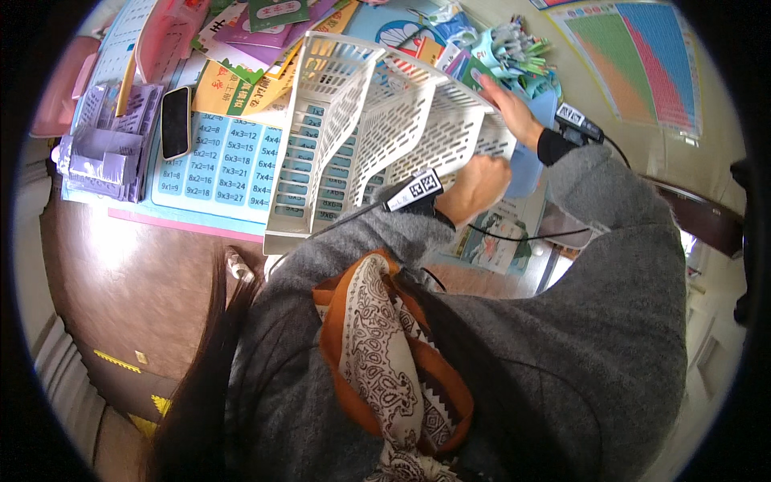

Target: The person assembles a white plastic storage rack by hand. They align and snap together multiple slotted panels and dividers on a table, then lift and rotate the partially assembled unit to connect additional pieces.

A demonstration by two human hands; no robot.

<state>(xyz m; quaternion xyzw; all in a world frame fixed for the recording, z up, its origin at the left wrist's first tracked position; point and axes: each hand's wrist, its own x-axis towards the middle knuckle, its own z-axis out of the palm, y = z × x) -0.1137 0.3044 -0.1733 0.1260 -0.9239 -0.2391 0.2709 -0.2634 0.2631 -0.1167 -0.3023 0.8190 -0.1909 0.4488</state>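
A white slatted file rack (418, 112) with several upright dividers stands on the table in front of me. My left hand (479, 186) is closed at the near right end of the rack, its fingers curled against the end panel; the fingertips are hidden. Along the far right edge of the same panel lies my right hand (514, 111), with its visible fingers stretched out. What its hidden fingers touch cannot be made out. A blue sheet or panel (526, 173) shows just right of the rack, between my two wrists.
A black phone (176, 123) lies left of the rack, beside wrapped purple items (104, 157). Booklets (233, 88) are spread behind it. Many pens (518, 48) stand bunched at the back right. A printed multiplication mat (213, 173) covers the table. Cables run from both wrists.
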